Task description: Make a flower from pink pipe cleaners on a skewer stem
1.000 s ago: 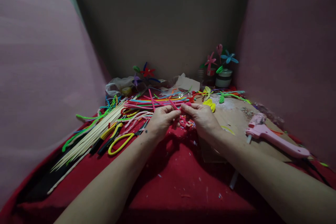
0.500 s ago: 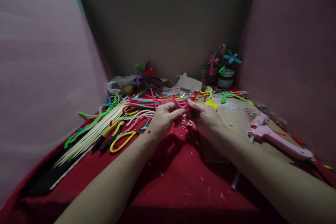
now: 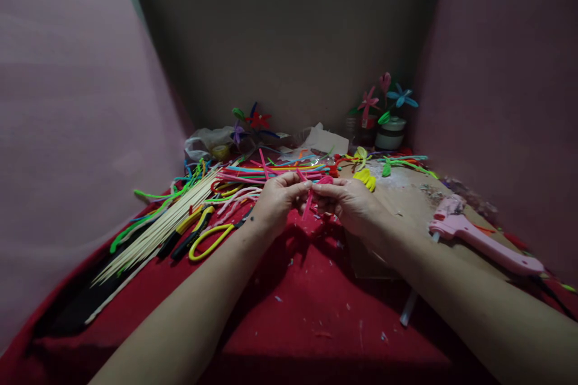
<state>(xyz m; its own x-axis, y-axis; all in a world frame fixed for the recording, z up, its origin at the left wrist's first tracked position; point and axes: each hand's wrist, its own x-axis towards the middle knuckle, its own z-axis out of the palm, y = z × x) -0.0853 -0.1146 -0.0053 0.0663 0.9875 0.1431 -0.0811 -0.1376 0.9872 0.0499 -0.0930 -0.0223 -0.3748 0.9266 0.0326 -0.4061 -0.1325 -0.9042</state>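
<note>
Tabletop draped in red carries pale sticks and a pink glue gun; between them, the left hand and right hand meet, each grip closed, pinching a pink fuzzy stem just above the cloth.

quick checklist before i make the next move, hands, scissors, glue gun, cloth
1. Pink piece gripped: ok, left hand and right hand both pinch it.
2. Scissors put down: ok, on the red cloth, beside the left arm. Scissors' blade tips: cannot tell, hidden.
3. Glue gun set down: ok, on the cardboard.
4. Glue gun heated: cannot tell.
5. Cloth free of scraps: not ok, bits scattered.
</note>
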